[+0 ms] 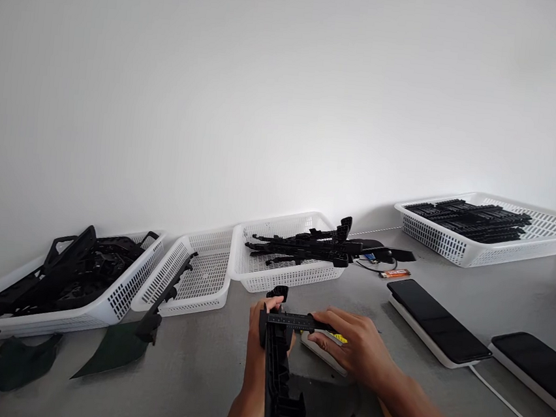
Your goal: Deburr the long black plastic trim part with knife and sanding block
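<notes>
My left hand point(257, 328) is wrapped round a long black ribbed plastic part point(281, 382), held lengthwise with its lower end running out of the bottom of the view. In my right hand point(362, 346) is a dark caliper point(289, 322), its scale lying level across the upper part of the piece. The caliper's jaws sit about the plastic part near my left fingers; whether both touch it I cannot tell. Beneath my right hand lies a pale object with a yellow patch point(325, 354), mostly covered. The fingers of my left hand are partly hidden behind the part.
White baskets with black plastic parts stand at the left point(116, 298), the centre back point(291, 276) and the right point(480, 254). Another basket point(200, 302) has one long black part leaning over it. Two phones point(437, 319) point(538, 365) rest on white blocks. Dark green scraps point(111, 350) lie left.
</notes>
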`<state>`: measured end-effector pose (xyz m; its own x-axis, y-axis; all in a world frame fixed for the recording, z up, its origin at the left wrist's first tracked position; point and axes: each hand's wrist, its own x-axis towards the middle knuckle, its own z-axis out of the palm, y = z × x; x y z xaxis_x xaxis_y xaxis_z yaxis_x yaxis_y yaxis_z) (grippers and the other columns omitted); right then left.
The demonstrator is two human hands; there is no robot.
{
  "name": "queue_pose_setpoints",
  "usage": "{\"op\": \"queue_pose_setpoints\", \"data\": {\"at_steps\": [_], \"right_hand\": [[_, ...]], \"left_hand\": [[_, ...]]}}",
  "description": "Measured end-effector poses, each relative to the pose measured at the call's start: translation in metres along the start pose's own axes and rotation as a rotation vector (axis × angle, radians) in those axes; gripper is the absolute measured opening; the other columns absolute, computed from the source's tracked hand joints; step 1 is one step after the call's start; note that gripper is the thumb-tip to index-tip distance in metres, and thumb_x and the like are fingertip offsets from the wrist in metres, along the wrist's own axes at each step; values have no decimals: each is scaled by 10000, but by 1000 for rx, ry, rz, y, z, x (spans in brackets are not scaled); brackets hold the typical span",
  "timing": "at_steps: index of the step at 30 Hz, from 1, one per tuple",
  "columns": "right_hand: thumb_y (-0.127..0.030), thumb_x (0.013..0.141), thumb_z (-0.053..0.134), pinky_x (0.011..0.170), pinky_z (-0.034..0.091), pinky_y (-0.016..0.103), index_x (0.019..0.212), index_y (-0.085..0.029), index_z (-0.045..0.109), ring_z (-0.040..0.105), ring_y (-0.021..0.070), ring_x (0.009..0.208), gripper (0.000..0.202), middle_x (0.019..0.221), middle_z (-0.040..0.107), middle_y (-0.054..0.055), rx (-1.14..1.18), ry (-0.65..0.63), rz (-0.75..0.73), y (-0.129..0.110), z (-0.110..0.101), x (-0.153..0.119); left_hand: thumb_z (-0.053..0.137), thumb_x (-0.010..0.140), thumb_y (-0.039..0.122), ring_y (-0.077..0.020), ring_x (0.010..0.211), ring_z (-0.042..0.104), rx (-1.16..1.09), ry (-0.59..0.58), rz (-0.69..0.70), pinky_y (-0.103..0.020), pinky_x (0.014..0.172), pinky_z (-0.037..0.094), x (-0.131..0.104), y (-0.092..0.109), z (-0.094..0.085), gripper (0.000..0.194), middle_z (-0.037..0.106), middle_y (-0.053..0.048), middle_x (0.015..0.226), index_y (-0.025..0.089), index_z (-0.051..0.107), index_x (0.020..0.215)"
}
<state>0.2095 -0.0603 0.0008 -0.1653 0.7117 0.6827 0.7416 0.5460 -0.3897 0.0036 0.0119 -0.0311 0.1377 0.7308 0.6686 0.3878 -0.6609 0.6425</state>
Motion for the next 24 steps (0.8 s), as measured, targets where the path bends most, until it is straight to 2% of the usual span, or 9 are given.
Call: {"op": "queue_pose_setpoints", "data": {"at_steps": [5,8,11,15,19,24], "right_hand": [[-491,1078,571,569,448,271,1134,-203,715,693,161,633,327,843,756,43,24,-3,21,0,-1,0],[-524,1073,561,593,482,271,1096,-202,723,734,172,678,361,875,778,52,35,-5,39,0,-1,0],[-555,1064,562,614,507,276,1072,-208,727,755,182,706,384,894,794,55,44,-7,66,1,1,-1],[-579,1046,584,613,509,275,1032,-220,723,766,191,716,385,896,806,50,52,-16,106,3,2,-1],[-604,1036,585,595,489,269,973,-228,706,749,183,679,400,861,802,36,56,-24,140,1,0,-1],[-629,1019,597,558,432,261,900,-228,681,678,160,591,427,780,772,21,58,-43,179,-1,-1,0]], "left_hand": [[698,862,217,-253,1013,707,16,-54,33,-404,860,620,1,-3,-3,452,721,-96,1101,255,694,1312],[678,876,210,-249,990,702,37,-35,52,-395,852,615,1,-6,-2,456,717,-90,1044,256,700,1329],[679,860,208,-258,990,693,35,-2,32,-402,856,611,0,-8,0,481,712,-90,1033,260,705,1338],[692,863,213,-262,1003,683,10,-16,-19,-414,879,603,-2,-5,0,479,708,-88,1028,263,720,1339],[703,869,233,-265,1016,679,-24,-7,-42,-412,883,602,-2,-3,-1,492,707,-94,1041,272,721,1358],[706,866,239,-267,1011,690,-3,13,17,-417,885,602,-2,-8,0,501,720,-92,1046,268,714,1367]]}}
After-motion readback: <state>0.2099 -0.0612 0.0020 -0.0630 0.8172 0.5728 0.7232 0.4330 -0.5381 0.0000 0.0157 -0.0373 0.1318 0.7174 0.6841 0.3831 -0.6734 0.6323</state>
